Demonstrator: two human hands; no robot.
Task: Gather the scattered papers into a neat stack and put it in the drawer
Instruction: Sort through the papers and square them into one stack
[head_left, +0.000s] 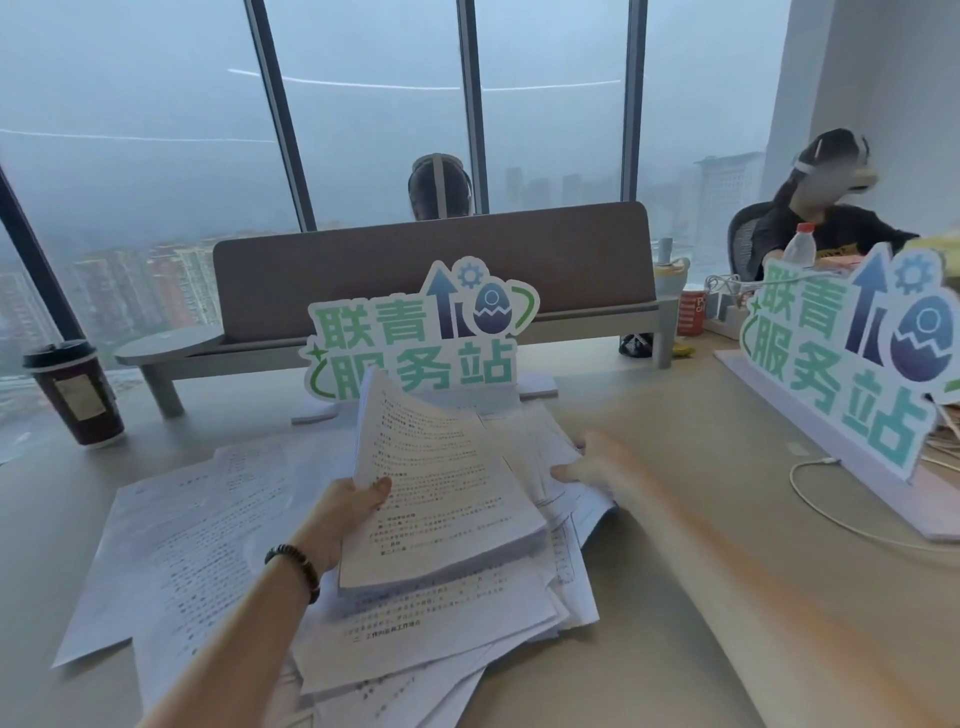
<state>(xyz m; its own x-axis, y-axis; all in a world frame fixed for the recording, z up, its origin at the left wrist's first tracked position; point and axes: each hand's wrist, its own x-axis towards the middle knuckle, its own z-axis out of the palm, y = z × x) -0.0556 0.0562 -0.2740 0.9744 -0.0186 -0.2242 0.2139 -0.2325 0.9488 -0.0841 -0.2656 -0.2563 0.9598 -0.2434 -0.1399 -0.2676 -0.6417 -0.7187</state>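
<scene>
Left hand (349, 512) gripping tilted stack (436, 483), thumb on top

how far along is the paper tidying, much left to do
Partly done. A thick bundle of printed white sheets is already gathered, and the left hand grips its edge. The right hand is reaching onto the loose overlapping printed pages beside it, motion-blurred. Left: many scattered sheets still cover the pale wooden desk. No drawer is in view, so stowing hasn't begun.
</scene>
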